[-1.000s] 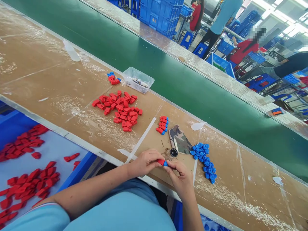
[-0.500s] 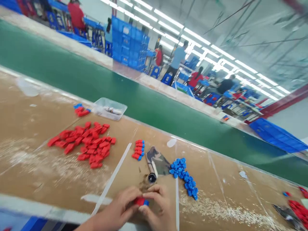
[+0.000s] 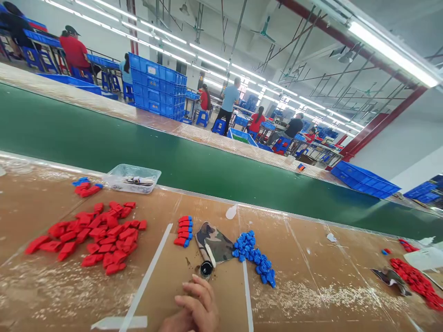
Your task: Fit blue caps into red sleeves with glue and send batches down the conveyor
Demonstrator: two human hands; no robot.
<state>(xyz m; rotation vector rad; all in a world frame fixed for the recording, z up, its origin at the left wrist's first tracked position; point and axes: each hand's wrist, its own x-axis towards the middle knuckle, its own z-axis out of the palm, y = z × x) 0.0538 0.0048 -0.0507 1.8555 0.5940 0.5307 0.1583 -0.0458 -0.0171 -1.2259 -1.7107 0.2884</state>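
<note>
At the bottom centre, my right hand (image 3: 200,302) curls its fingers over my left hand (image 3: 177,321), which is mostly hidden and cut off by the frame edge. Whatever lies between them is out of sight. Just beyond the fingertips is a small round pot with a black rim (image 3: 206,269), a white stick (image 3: 210,255) beside it. A camouflage cloth (image 3: 221,244) lies behind the pot. Left of the cloth, red pieces with blue ends (image 3: 184,231) form a short column. A pile of loose blue pieces (image 3: 254,256) is on the right, loose red pieces (image 3: 100,233) on the left.
A clear plastic box (image 3: 133,179) with small items stands at the table's far edge, near a small red and blue heap (image 3: 86,187). Beyond runs a green belt (image 3: 207,161). More red pieces (image 3: 415,281) lie far right. Several people sit or stand in the background.
My view has tilted up, and the hands sit lower in the frame. The red and blue piece seen between my fingers earlier is now hidden. The right hand has closed over the left.
</note>
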